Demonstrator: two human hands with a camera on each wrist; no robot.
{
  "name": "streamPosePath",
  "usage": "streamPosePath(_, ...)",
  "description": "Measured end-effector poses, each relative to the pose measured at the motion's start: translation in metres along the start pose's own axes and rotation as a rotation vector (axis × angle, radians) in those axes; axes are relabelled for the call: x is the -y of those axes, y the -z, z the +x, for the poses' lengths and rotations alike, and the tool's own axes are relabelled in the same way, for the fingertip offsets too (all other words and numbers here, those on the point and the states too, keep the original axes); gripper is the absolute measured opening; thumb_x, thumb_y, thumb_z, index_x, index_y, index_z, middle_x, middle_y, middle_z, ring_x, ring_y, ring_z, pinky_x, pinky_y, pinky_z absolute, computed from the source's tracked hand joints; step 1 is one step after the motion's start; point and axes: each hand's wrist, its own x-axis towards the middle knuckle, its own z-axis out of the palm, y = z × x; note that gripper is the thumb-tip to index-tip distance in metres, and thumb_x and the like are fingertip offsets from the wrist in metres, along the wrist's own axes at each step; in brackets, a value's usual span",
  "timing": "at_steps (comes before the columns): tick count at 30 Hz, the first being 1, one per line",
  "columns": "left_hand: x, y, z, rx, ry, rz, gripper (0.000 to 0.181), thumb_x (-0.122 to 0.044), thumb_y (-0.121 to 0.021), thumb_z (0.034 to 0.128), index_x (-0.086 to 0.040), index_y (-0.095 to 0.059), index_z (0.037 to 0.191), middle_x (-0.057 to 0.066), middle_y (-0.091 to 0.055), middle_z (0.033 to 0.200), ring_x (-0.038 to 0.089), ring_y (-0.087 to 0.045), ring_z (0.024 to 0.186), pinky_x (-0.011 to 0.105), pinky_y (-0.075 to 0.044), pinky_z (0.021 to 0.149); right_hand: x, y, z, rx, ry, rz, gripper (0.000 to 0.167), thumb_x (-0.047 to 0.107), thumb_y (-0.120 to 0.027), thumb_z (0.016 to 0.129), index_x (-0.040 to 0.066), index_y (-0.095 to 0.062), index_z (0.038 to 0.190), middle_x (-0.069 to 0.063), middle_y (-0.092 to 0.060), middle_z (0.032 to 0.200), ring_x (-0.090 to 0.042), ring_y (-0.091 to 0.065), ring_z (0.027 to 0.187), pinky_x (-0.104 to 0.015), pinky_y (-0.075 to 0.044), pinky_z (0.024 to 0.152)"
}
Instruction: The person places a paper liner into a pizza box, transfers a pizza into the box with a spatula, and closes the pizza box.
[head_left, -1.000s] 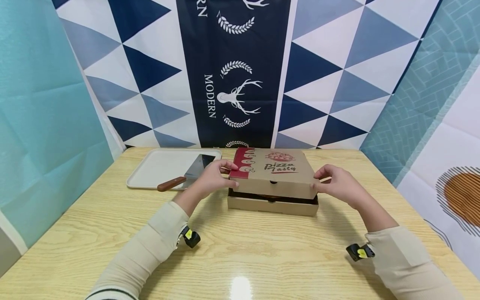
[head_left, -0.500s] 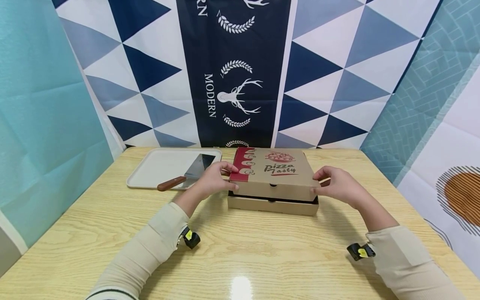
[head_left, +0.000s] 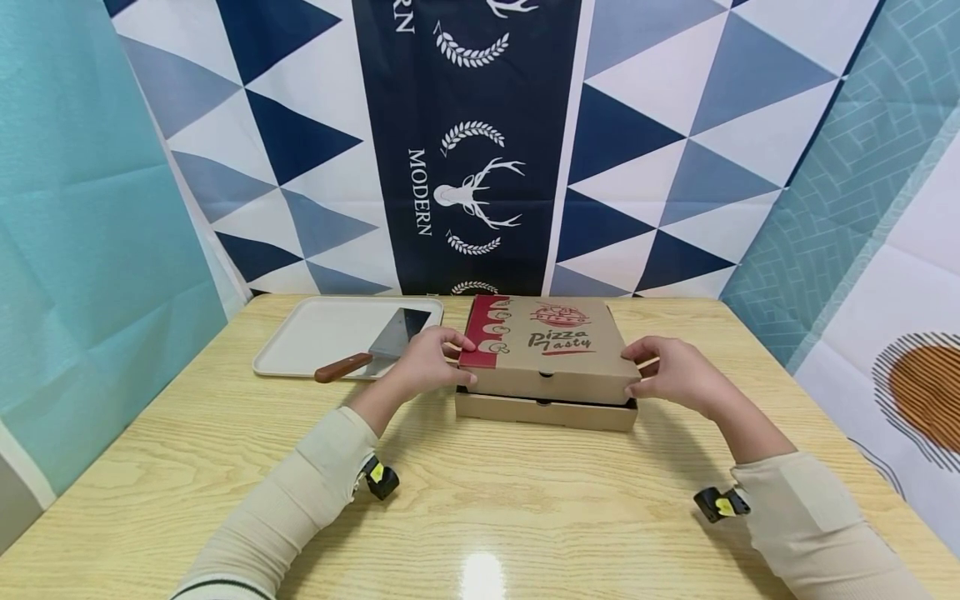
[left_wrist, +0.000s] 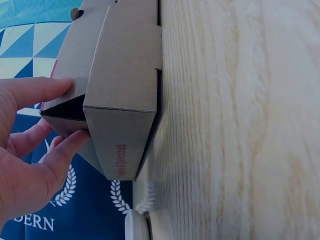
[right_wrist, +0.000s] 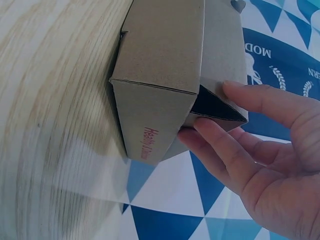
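Note:
A cardboard pizza box point(head_left: 546, 411) stands on the table, its printed lid point(head_left: 562, 337) tilted down over the base with a narrow dark gap at the front. My left hand point(head_left: 427, 362) pinches the lid's front left corner. In the left wrist view, the thumb lies on the front flap and the fingers point(left_wrist: 75, 142) on the side flap. My right hand point(head_left: 678, 375) pinches the front right corner in the same way; its fingers point(right_wrist: 215, 142) touch the side flap in the right wrist view. A dark opening shows at each lid corner. The box's inside is hidden.
Left of the box lies a white tray point(head_left: 300, 333). A pizza cutter-like broad blade with a wooden handle point(head_left: 342, 367) rests across its front right edge, handle overhanging. Patterned cloth point(head_left: 480, 183) hangs behind the wooden table point(head_left: 525, 500).
Both hands have lowered the lid's front edge slightly, and the gap above the base has narrowed. The tray and the bladed tool have not moved.

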Motion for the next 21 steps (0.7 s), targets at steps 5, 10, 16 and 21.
streamPosePath(5, 0.0002, -0.0004, -0.0014, 0.006, -0.011, 0.020, 0.039, -0.005, -0.087, 0.0694, -0.006, -0.069, 0.103, 0.009, -0.059, 0.119, 0.025, -0.065, 0.102, 0.032, -0.056, 0.080, 0.0003, -0.0006, -0.0005, 0.002, -0.001, -0.009, 0.052, 0.006, -0.079, 0.079, -0.010, -0.055, 0.122, -0.027, -0.058, 0.116, -0.042, -0.061, 0.104, -0.043, -0.055, 0.080)
streamPosePath(10, 0.0011, -0.0016, -0.0028, 0.002, -0.034, 0.111, 0.038, -0.008, -0.088, 0.0695, -0.008, -0.070, 0.103, 0.008, -0.056, 0.117, 0.025, -0.065, 0.102, 0.033, -0.055, 0.082, 0.0019, -0.0010, -0.0022, 0.001, -0.003, -0.025, 0.047, 0.006, -0.079, 0.080, -0.009, -0.058, 0.119, -0.026, -0.060, 0.115, -0.042, -0.061, 0.105, -0.043, -0.055, 0.081)
streamPosePath(16, -0.0005, -0.0019, -0.0051, -0.003, -0.087, 0.189, 0.034, -0.009, -0.089, 0.0694, -0.009, -0.073, 0.100, 0.006, -0.057, 0.109, 0.024, -0.066, 0.099, 0.032, -0.054, 0.083, 0.0049, -0.0004, -0.0040, -0.004, 0.002, -0.049, 0.040, 0.005, -0.077, 0.081, -0.008, -0.061, 0.115, -0.024, -0.063, 0.113, -0.041, -0.063, 0.104, -0.043, -0.056, 0.080)
streamPosePath(21, -0.0027, -0.0023, -0.0074, -0.007, -0.117, 0.257, 0.032, -0.010, -0.088, 0.0702, -0.010, -0.076, 0.100, 0.004, -0.057, 0.102, 0.022, -0.066, 0.096, 0.031, -0.054, 0.082, 0.0059, 0.0006, -0.0048, -0.004, -0.010, -0.082, 0.036, 0.008, -0.077, 0.081, -0.007, -0.065, 0.111, -0.022, -0.067, 0.107, -0.037, -0.065, 0.099, -0.042, -0.056, 0.076)
